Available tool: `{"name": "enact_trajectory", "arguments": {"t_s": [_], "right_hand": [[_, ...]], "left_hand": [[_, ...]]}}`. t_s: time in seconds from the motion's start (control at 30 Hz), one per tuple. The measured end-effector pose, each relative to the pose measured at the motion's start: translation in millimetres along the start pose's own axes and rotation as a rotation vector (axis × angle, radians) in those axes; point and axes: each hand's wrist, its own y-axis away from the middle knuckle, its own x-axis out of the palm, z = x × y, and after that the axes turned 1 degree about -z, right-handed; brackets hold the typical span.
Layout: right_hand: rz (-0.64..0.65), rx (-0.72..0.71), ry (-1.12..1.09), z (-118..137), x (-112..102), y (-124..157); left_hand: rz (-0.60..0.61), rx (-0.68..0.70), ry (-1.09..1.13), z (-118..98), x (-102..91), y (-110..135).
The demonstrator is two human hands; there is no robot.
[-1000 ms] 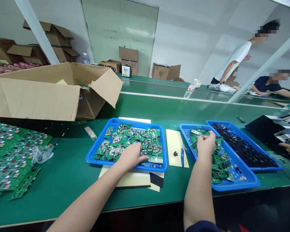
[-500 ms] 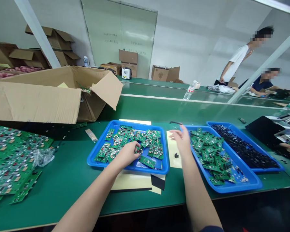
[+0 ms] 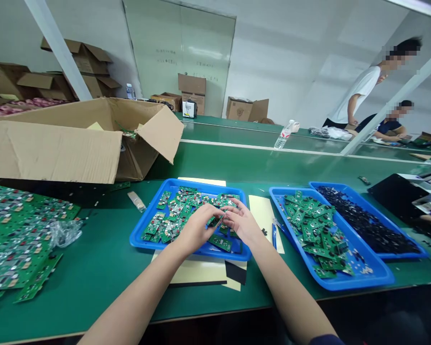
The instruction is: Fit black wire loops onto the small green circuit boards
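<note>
Over the left blue tray (image 3: 133,235), my two hands meet at a small green circuit board (image 3: 220,221), seen nearly edge-on. My left hand (image 3: 200,226) pinches it from the left. From the right, my right hand (image 3: 244,224) has its fingertips closed at the board's other edge; the fingers partly cover it. Beneath them the tray is full of loose small green boards (image 3: 175,211), and one board (image 3: 220,242) lies flat near its front. A blue-handled hand tool (image 3: 274,235) rests on yellow paper (image 3: 261,208), right of the tray.
Right of my hands, a blue tray (image 3: 311,275) carries green boards, beside another (image 3: 422,254) heaped with small black parts. Large board panels (image 3: 17,235) and a plastic bag (image 3: 65,233) lie left, below an open carton (image 3: 53,151). Two people are across the bench; another person's hand shows far right.
My right hand has moved left from beside the right tray to meet my left hand at the board. My left hand has lifted slightly. The blue-handled tool has come into view.
</note>
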Motion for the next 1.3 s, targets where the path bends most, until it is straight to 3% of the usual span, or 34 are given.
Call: {"name": "enact_trajectory", "arguments": {"t_s": [0.1,0.2,0.3,0.4,0.6,0.7,0.9,1.1,1.2,1.3], "right_hand": [[0.016,0.042,-0.067,1,0,1],[-0.007,0.014,-0.089,-2,0,1],[-0.042,-0.069,-0.092,-5,1,1],[-0.096,-0.171,-0.046,-6,3,2],[-0.108,-0.319,0.020,-9,12,9],[-0.114,-0.360,0.025,-11,16,11],[-0.148,-0.375,0.095,-15,18,9],[-0.127,-0.374,0.118,-21,19,4],[-0.098,-0.413,0.216,-17,16,5],[-0.060,-0.508,0.405,-10,11,7]], "left_hand": [[0.014,0.029,0.001,2,1.3,2],[0.022,-0.032,0.003,0,0.8,1],[-0.016,-0.240,0.115,-2,1.3,-1],[-0.087,-0.512,0.400,-3,5.5,-3],[-0.436,-0.907,1.026,-9,16.6,-6],[-0.475,-1.029,1.199,-13,18.8,-8],[-0.481,-0.979,1.214,-13,22.3,-6],[-0.440,-0.800,0.932,-12,33.1,0],[-0.506,-0.791,0.909,-5,23.9,-5],[-0.613,-0.781,0.924,3,3.0,-14]]}}
